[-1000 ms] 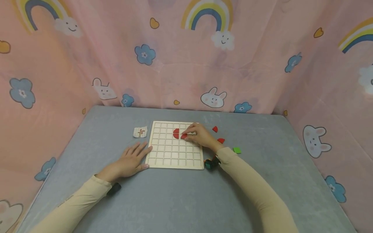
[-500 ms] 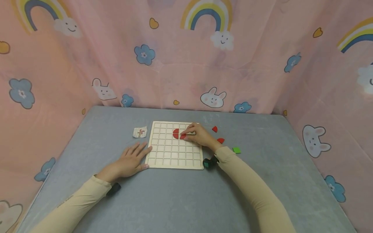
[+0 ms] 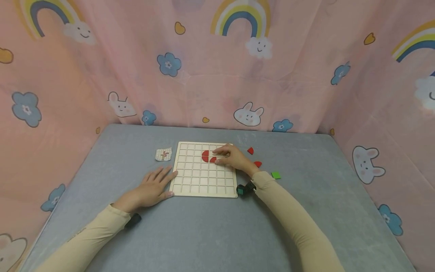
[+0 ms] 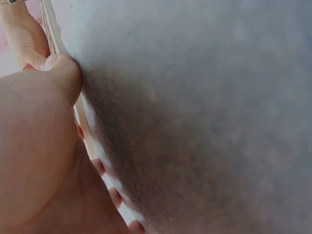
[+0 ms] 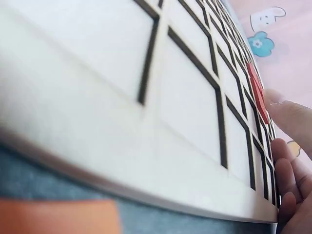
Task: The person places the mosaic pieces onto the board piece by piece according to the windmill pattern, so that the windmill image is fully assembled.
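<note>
A card [image 3: 163,154] printed with a gridded figure lies left of the pale board [image 3: 204,180], mid-frame, which bears red pieces [image 3: 205,153]. Over its upper right is the right hand [image 3: 234,158], thumb and forefinger parted beside the rightmost piece; the left hand [image 3: 151,189] lies spread against the lower-left edge, grey tabletop [image 3: 204,234] below.
</note>
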Motion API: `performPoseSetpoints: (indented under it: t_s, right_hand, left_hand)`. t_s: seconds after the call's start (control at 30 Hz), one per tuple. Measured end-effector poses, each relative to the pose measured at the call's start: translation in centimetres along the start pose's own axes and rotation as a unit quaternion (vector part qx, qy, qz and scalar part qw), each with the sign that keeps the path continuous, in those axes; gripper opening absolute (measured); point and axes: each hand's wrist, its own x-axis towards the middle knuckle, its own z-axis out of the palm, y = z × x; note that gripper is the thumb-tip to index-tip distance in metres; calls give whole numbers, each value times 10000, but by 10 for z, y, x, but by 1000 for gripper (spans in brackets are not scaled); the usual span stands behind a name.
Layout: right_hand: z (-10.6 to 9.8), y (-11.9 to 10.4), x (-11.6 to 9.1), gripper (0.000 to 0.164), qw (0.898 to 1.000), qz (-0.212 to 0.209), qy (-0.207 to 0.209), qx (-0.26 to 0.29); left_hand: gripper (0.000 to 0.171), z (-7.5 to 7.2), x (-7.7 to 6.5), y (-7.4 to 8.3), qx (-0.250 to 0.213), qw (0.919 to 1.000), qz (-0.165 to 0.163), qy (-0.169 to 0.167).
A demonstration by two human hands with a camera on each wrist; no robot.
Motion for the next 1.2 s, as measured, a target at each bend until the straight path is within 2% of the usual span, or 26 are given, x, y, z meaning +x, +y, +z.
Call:
performPoseSetpoints:
  t_s: [0.13, 0.47, 1.2]
  right_hand:
    - [1, 0, 0, 37, 9999, 114, 36, -2]
    - [4, -1, -3, 24, 9999, -8, 104, -51]
    - [5, 1, -1, 22, 9997, -145, 190, -6]
  left_hand:
    - [74, 1, 1, -2, 26, 10000, -10, 21]
    - [74, -1, 0, 2, -91, 9999, -58, -95]
    - [74, 2, 1, -1, 3, 10000, -71, -21]
